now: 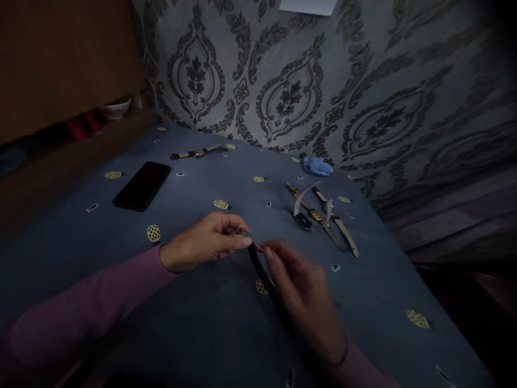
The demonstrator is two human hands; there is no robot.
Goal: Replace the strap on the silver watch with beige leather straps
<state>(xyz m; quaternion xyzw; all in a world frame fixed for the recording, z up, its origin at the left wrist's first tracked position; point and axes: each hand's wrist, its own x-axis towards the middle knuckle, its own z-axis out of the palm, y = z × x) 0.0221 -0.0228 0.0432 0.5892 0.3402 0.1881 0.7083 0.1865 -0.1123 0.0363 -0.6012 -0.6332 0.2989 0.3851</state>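
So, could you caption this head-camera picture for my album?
Left hand and right hand at a black strap, with a phone and watches on the blue tablecloth beyond.

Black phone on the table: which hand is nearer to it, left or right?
Left. The left hand is to the right of the black phone and closer to the camera; the right hand is farther off, to the right of the left hand.

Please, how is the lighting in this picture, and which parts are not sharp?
Head view: dim overall, with a black upper-right corner; head view: the wallpaper smears and stretches toward the right; head view: the right hand looks softer than the left hand.
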